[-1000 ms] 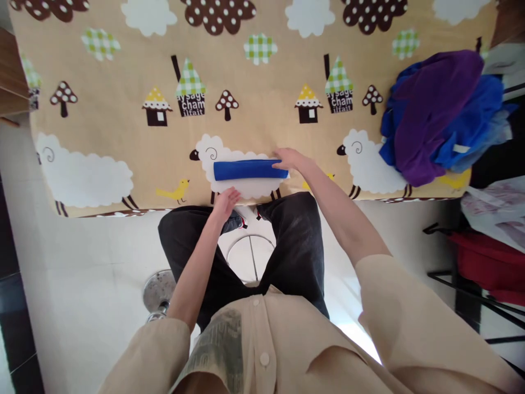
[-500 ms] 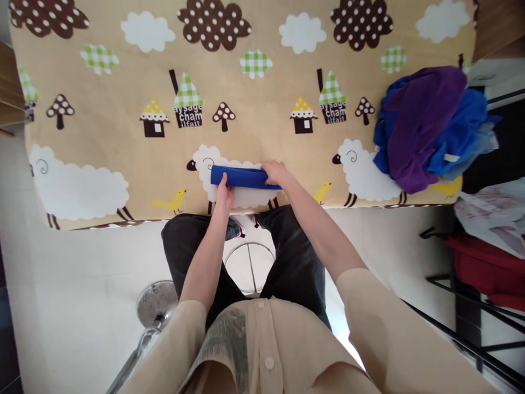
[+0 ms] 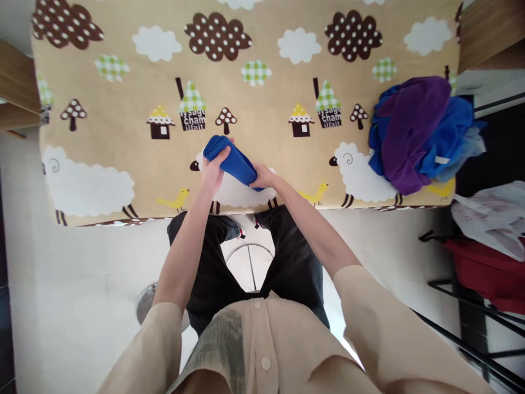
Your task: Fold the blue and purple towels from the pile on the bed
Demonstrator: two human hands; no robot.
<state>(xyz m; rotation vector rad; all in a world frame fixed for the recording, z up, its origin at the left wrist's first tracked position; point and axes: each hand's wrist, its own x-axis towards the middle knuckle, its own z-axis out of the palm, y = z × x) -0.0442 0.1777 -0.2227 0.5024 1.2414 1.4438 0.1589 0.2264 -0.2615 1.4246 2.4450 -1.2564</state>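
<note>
A rolled blue cloth (image 3: 235, 163) is held between my two hands, just over the sheep print near the front edge of the patterned cover. It slants, its left end farther from me and its coiled end showing. My left hand (image 3: 215, 167) is closed round that left end, thumb on top. At the lower right end, my right hand (image 3: 262, 177) grips the roll, with some fingers hidden. Over to the right lies a heap of crumpled blue cloths (image 3: 461, 123) with a purple cloth (image 3: 416, 128) draped across it.
The beige cover (image 3: 262, 117) with printed clouds, houses and sheep spreads in front of me. A metal stool base (image 3: 145, 306) stands on the floor at left. On the right are a white plastic bag (image 3: 492, 216), a red bag (image 3: 488, 271) and black metal bars (image 3: 471, 301).
The blue roll has turned from lying level to slanting, its left end raised away from me. My left hand has shifted up and left with it, now wrapped round that end.
</note>
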